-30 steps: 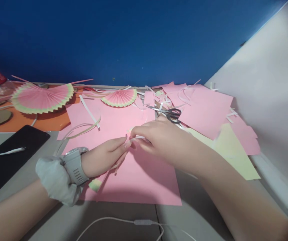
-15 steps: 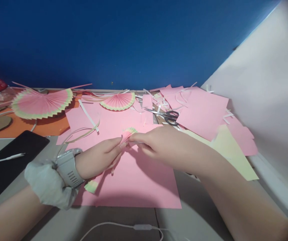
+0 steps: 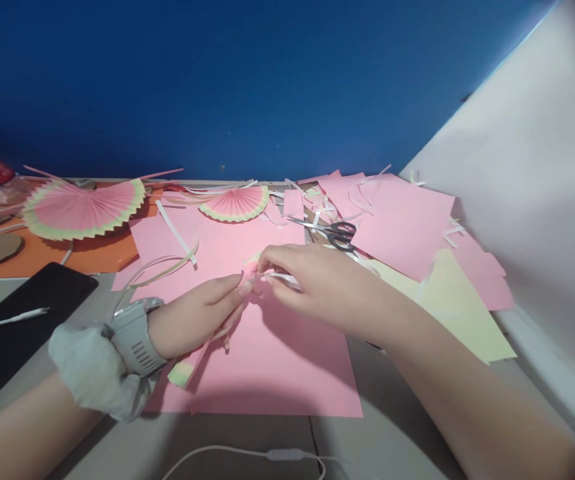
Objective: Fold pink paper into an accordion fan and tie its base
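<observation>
My left hand (image 3: 200,310) is closed around a narrow pleated paper fan (image 3: 181,375), pink with a yellow-green edge. One end of the fan shows below the wrist, the other above the fingertips; its middle is hidden by the hand. Close against those fingertips, my right hand (image 3: 320,275) pinches a thin white paper strip (image 3: 285,279) at the fan's middle. Whether the strip goes around the fan cannot be seen. Both hands are above a large pink paper sheet (image 3: 287,373).
Two opened fans, a larger one (image 3: 85,207) and a smaller one (image 3: 235,203), lie farther back. Scissors (image 3: 335,232) rest among paper scraps, beside pink sheets (image 3: 402,220) and a pale yellow sheet (image 3: 460,313). A black phone-like slab (image 3: 32,320) and white cable (image 3: 285,455) are nearer.
My right hand has shifted slightly left and its fingers have curled over the fan's upper end. The white strip now shows between its fingers. My left hand keeps its hold.
</observation>
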`<control>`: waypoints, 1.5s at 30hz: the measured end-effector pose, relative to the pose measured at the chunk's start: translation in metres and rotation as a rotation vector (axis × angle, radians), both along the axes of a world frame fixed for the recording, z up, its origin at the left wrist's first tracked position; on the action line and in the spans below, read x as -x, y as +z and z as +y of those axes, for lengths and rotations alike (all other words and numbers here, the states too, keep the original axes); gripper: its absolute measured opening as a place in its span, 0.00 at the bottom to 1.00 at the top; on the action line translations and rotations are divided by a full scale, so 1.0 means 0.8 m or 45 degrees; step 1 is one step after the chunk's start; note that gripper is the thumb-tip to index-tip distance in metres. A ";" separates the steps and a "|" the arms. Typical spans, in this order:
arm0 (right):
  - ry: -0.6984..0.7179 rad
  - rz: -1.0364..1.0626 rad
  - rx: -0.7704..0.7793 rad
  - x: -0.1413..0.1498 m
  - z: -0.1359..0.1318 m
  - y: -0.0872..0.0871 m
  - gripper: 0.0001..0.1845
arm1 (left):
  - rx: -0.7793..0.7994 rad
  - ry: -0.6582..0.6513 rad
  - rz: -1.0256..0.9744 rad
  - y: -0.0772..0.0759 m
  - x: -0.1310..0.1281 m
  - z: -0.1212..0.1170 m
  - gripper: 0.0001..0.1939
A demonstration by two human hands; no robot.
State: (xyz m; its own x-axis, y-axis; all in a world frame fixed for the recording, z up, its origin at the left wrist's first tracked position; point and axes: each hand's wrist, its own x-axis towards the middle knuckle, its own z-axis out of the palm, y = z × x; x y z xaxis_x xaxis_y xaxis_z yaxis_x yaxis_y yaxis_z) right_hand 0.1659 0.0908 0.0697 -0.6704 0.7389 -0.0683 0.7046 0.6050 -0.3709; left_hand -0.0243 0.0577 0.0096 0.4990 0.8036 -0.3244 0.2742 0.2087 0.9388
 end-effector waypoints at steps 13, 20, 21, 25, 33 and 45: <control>0.004 -0.002 -0.422 0.010 0.004 -0.016 0.10 | 0.106 0.075 -0.233 0.008 -0.010 -0.003 0.20; 0.025 -0.027 -0.487 0.008 0.003 -0.020 0.08 | 0.133 0.062 -0.254 0.008 -0.013 -0.006 0.17; 0.030 -0.032 -0.493 0.008 0.003 -0.021 0.08 | 0.133 0.054 -0.257 0.007 -0.012 -0.007 0.17; 0.042 -0.047 -0.493 0.008 0.002 -0.021 0.09 | 0.118 0.018 -0.281 0.005 -0.011 -0.008 0.16; 0.037 -0.104 -0.567 0.010 -0.003 -0.019 0.10 | 0.151 -0.039 -0.310 0.006 -0.008 -0.008 0.14; 0.058 -0.065 -0.486 0.014 0.001 -0.018 0.07 | 0.137 -0.094 -0.333 0.007 -0.006 -0.007 0.16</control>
State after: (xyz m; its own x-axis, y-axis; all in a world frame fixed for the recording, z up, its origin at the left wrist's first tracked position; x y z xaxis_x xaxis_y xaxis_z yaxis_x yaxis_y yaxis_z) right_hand 0.1551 0.0917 0.0556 -0.7057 0.6873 0.1723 0.6857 0.7237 -0.0781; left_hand -0.0193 0.0524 0.0154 0.6328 0.7300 -0.2583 0.0440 0.2991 0.9532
